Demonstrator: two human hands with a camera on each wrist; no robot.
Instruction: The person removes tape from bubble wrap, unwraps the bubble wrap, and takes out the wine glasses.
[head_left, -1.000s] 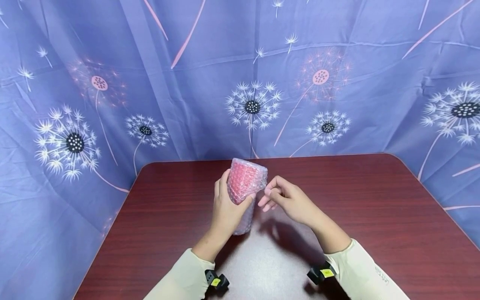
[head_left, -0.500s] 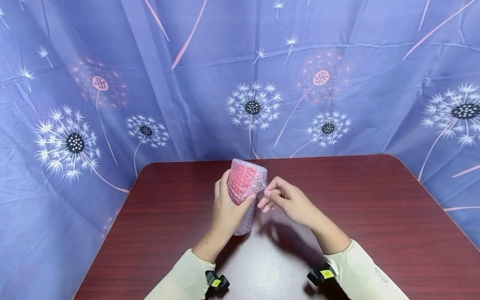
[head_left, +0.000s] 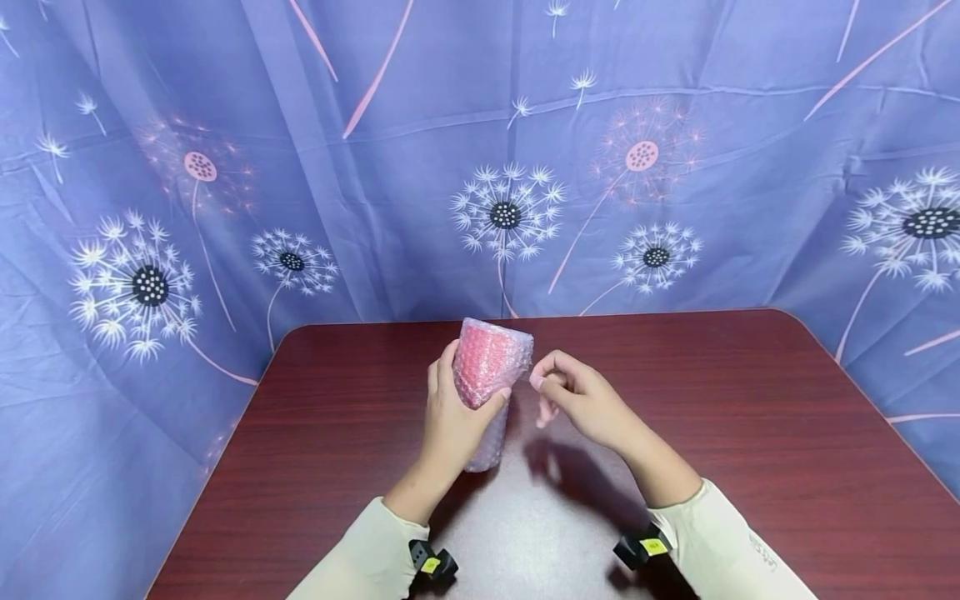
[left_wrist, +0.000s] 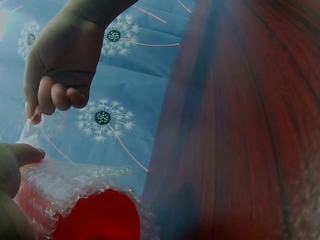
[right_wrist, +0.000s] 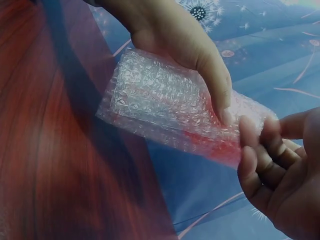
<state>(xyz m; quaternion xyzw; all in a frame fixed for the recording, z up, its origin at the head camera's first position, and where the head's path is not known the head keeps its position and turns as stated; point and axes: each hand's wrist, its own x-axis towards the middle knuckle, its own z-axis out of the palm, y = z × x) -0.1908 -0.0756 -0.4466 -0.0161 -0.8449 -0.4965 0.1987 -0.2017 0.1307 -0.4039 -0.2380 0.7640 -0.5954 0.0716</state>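
My left hand (head_left: 452, 421) grips a package of bubble wrap (head_left: 489, 360), its thumb across the front and fingers behind. Inside the wrap is a red object (left_wrist: 102, 216), showing through an opening at one end in the left wrist view. The package stands tilted over the table. To its right, my right hand (head_left: 588, 404) pinches with thumb and index finger a thin clear strip (left_wrist: 27, 131), like tape, that stretches from the wrap. The other fingers of that hand are curled in. In the right wrist view, the flat end of the wrap (right_wrist: 150, 95) extends past the left thumb.
A dark red wood-grain table (head_left: 750, 417) lies under both hands, with a glare patch at its near middle. Behind it hangs a blue dandelion-print cloth (head_left: 390, 183). Each sleeve cuff has a black wrist camera (head_left: 435, 562) below it.
My right hand has drawn slightly right, away from the wrap, and its lower fingers have curled in. The package's top has shifted a little left; my left hand keeps its grip.
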